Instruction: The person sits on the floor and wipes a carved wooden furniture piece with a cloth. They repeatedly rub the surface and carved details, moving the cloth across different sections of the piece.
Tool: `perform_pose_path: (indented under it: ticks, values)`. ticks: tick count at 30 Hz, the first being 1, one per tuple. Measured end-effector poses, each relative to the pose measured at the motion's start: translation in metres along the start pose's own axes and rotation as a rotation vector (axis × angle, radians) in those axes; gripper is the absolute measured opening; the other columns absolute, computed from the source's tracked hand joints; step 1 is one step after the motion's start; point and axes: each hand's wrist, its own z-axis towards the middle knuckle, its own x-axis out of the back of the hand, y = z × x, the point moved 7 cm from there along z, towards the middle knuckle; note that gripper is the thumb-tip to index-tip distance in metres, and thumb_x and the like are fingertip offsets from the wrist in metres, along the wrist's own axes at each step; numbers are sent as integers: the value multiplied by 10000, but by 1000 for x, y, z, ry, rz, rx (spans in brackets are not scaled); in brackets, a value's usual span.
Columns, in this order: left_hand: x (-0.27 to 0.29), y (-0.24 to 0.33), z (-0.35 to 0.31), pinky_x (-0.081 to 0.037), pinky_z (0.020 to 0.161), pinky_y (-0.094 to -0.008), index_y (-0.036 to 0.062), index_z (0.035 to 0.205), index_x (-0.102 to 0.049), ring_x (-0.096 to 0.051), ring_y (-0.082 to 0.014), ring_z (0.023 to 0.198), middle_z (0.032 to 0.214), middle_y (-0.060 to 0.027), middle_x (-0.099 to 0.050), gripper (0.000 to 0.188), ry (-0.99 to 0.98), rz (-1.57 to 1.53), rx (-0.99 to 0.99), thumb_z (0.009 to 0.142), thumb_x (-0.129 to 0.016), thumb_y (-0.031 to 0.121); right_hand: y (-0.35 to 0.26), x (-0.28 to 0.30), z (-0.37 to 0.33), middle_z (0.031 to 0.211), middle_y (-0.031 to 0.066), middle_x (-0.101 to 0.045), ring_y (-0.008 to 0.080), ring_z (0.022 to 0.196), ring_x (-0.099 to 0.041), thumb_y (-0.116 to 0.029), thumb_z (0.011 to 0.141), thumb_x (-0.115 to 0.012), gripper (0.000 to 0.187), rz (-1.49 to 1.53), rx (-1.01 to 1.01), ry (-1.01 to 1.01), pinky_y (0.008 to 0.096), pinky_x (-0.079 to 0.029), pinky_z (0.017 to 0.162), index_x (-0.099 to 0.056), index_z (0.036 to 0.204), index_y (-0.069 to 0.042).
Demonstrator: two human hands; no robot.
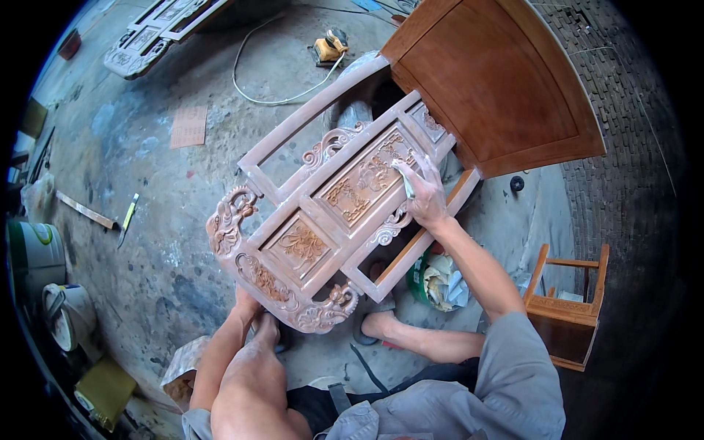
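Observation:
A carved wooden panel [315,220] with floral reliefs and scrolled edges lies tilted across my knees. My right hand [424,194] presses a folded piece of sandpaper [405,178] against the carved middle relief near the panel's far end. My left hand [246,302] grips the panel's near lower edge from underneath, mostly hidden by the carved scrollwork. My bare knee [253,374] and foot [378,323] show below the panel.
A large brown wooden board [506,81] leans at the upper right. A small wooden stool [568,308] stands at right. Another carved frame [147,40], a yellow power tool [330,48] with white cable, a chisel [126,220], buckets [37,253] and a green bowl [440,282] sit on the concrete floor.

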Motion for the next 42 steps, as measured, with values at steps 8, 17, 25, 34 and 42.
perform_pose_path:
  ticks: [8, 17, 25, 34, 42]
  values:
    - [-1, -13, -4, -511, 1035, -437, 22, 1358, -647, -650, -333, 1184, 1309, -184, -697, 476, -101, 94, 112, 971, -728, 287, -1, -10, 5, 1317, 255, -694, 407, 1429, -514, -91, 881, -629, 570, 64, 62, -103, 553, -336, 1231, -621, 1450, -116]
    - [8, -42, -1, -499, 1059, -426, 19, 1378, -636, -636, -299, 1204, 1337, -164, -687, 492, -28, -201, 140, 974, -736, 280, 0, -17, 15, 1307, 244, -700, 420, 1422, -516, -92, 847, -640, 580, 120, 74, -67, 563, -318, 1244, -650, 1426, -134]
    - [-3, -35, 3, -504, 1044, -421, 13, 1357, -635, -636, -302, 1184, 1310, -166, -688, 437, 30, -225, -8, 981, -719, 218, -4, -10, 14, 1347, 252, -679, 447, 1391, -543, -74, 881, -612, 523, 48, -9, -41, 565, -320, 1245, -654, 1403, -94]
    - [-10, -39, 5, -514, 1024, -409, 9, 1342, -644, -641, -283, 1163, 1290, -153, -697, 420, 7, -255, 50, 980, -721, 207, -17, 0, -17, 1297, 214, -705, 396, 1367, -573, -53, 803, -631, 558, 9, 21, -73, 568, -361, 1226, -657, 1360, -24]
    - [-9, -56, 10, -507, 1036, -413, 15, 1346, -645, -643, -295, 1164, 1302, -154, -695, 451, 10, -374, 100, 976, -733, 256, -35, -13, -31, 1328, 359, -626, 510, 1355, -535, -23, 811, -631, 585, -51, -73, -61, 583, -341, 1237, -625, 1396, -13]
